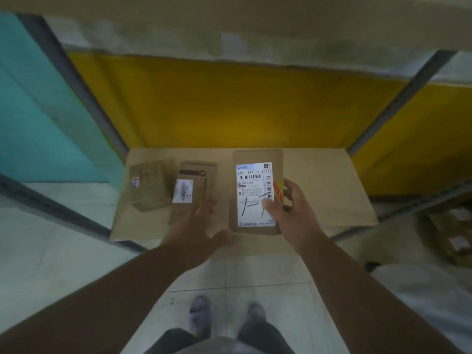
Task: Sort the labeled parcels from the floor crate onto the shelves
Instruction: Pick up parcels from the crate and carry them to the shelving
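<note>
The white shipping label (256,194) on the large brown parcel (258,159) carried the printed line "661- 811 57 [57]" near its top, above barcodes and small print too fine to read. A blue logo in its top left corner was too blurred to read. Across its lower half ran black handwritten strokes that looked like "1-7". The small box (149,185) at the left bore a handwritten mark like "1-7". The middle parcel (196,186) had a white barcode sticker (183,191) with an unreadable scrawl.
</note>
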{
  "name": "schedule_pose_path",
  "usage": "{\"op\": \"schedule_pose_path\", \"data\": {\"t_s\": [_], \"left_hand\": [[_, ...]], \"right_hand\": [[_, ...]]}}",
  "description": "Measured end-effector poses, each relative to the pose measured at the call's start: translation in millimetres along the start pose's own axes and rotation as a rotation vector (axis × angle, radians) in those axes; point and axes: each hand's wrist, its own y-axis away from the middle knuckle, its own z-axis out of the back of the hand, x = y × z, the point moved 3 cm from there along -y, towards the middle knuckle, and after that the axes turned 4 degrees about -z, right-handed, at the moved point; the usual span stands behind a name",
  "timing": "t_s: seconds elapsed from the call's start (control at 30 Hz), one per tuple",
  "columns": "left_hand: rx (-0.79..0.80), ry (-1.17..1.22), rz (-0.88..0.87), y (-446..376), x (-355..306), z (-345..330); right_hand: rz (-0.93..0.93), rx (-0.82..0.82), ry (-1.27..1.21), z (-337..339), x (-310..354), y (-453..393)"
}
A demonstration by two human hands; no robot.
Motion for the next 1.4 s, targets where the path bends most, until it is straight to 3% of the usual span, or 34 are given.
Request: {"op": "schedule_pose_path", "data": {"t_s": [0.4, 0.6, 0.7, 0.83, 1.0, 1.1, 1.4], "left_hand": [[-0.14, 0.004, 0.328, -19.1, 3.4, -40.5], [-0.186, -0.024, 0.416, -22.6, -2.9, -59.3], [-0.22, -0.03, 0.407, -13.8, -17.5, -54.1], [-0.304, -0.075, 0.384, 14.9, -28.1, -44.2], [-0.353, -0.083, 0.477, 82.8, 1.5, -34.7], [-0.394, -0.066, 0.544, 137.2, 32.8, -22.0], [-0.614, -0.168, 0.804, 384.9, 160.6, 82.4]], "right_hand": [[-0.042, 0.209, 0.212, -36.3, -26.7, -143.7], [0.207, 0.064, 0.623, -32.2, -8.0, -139.2], [0.413, 0.055, 0.666, -17.6, 8.3, -104.9], [0.681, 0.196, 0.725, -12.0, 25.0, -50.4], [0.917, 0.348, 0.761, -45.9, 61.9, 19.5], [1.008, 0.436, 0.752, -93.1, 79.2, 64.9], [1.206, 0.725, 0.64, -327.9, 135.0, 253.2]]}}
